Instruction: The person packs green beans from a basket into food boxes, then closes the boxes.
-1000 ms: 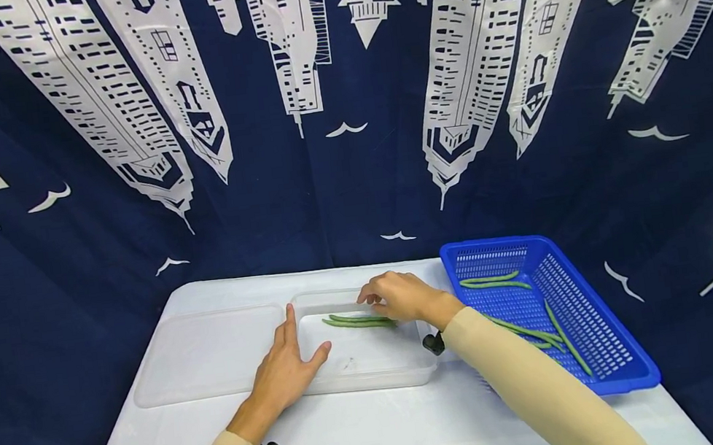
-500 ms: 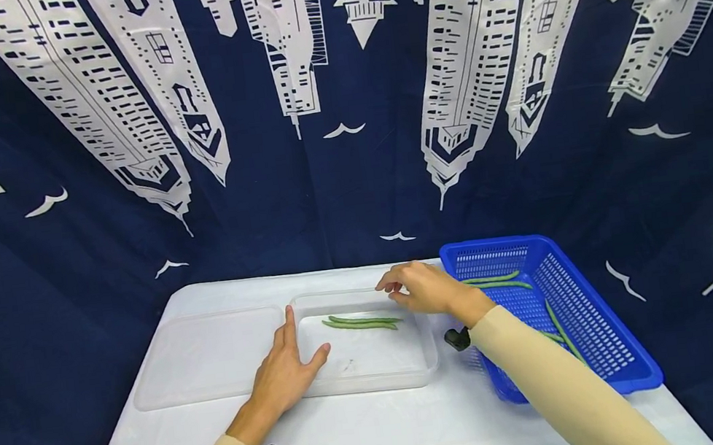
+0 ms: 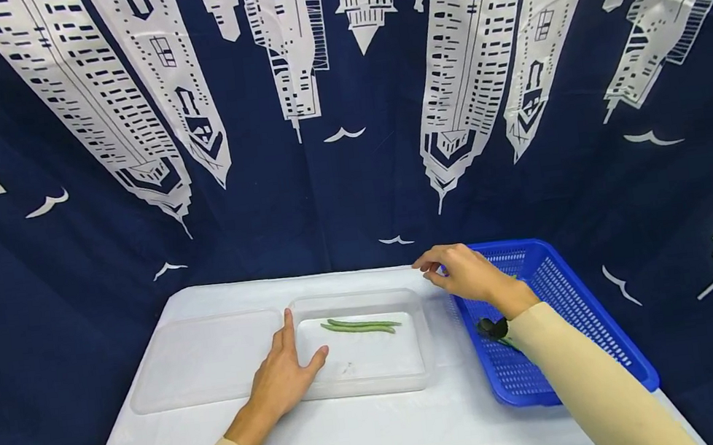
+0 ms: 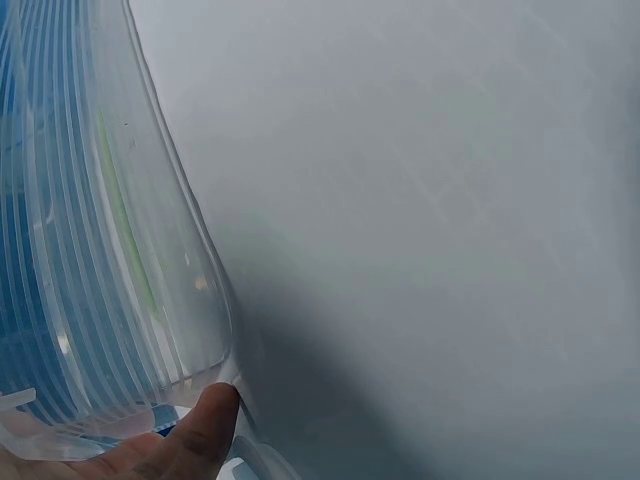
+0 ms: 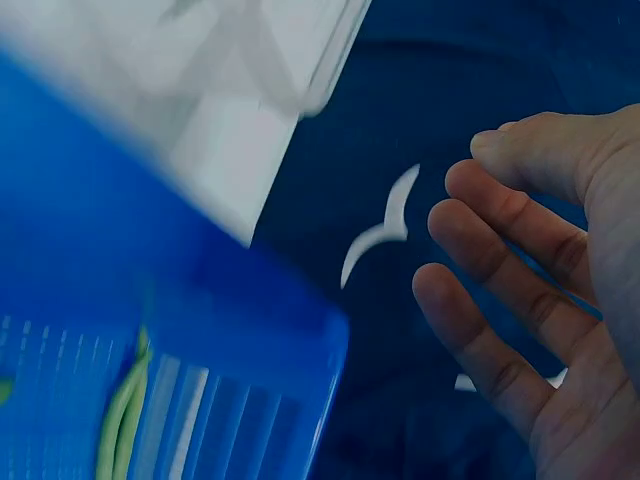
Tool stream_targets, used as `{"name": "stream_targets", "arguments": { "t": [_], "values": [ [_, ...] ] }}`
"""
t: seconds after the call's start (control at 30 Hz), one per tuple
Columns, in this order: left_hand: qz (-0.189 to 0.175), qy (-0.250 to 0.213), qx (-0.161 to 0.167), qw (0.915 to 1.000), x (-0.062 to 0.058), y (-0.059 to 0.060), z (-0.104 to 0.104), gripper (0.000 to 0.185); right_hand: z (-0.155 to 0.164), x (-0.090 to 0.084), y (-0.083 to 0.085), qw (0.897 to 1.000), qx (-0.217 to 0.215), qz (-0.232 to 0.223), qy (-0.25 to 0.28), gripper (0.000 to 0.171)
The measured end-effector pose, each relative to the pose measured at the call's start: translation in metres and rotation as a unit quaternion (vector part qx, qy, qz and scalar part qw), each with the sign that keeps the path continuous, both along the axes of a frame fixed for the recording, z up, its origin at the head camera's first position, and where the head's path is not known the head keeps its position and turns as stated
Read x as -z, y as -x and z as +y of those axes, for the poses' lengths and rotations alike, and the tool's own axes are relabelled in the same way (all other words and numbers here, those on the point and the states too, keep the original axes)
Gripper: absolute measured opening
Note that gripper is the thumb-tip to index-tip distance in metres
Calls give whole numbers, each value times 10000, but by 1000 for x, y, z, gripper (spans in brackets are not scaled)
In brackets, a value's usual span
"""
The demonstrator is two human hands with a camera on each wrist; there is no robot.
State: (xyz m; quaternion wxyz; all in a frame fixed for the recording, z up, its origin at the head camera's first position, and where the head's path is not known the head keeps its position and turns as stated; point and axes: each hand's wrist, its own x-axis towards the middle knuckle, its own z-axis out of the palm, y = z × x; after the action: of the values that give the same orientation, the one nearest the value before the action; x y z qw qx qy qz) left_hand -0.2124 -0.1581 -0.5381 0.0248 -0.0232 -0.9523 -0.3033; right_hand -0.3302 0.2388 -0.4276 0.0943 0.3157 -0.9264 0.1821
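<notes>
Two green beans (image 3: 360, 326) lie side by side in a clear plastic container (image 3: 365, 384), toward its far side. My left hand (image 3: 280, 378) rests against the container's left wall with fingers extended and thumb spread over the near left corner; in the left wrist view a fingertip (image 4: 212, 420) touches its corner. My right hand (image 3: 461, 271) hovers over the far left rim of a blue basket (image 3: 503, 385), fingers loosely bent and holding nothing. In the right wrist view, more green beans (image 5: 122, 425) show in the basket; in the head view my forearm hides most of its inside.
A flat translucent lid (image 3: 204, 365) lies left of the container on the white table (image 3: 380, 433). Behind the table hangs a dark blue cloth (image 3: 277, 217) with white buildings and birds printed on it. The basket stands at the table's right edge.
My right hand has moved right, from the beans in the container to over the blue basket, leaving the two beans lying behind. My left hand has stayed at the container's left side.
</notes>
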Motion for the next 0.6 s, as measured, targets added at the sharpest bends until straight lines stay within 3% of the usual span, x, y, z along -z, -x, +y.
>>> {"name": "stream_targets", "arguments": {
  "t": [0.6],
  "values": [
    [82, 3, 14, 10000, 0, 1, 0, 114, 83, 19, 11, 9959, 743, -255, 442, 27]
  ]
}}
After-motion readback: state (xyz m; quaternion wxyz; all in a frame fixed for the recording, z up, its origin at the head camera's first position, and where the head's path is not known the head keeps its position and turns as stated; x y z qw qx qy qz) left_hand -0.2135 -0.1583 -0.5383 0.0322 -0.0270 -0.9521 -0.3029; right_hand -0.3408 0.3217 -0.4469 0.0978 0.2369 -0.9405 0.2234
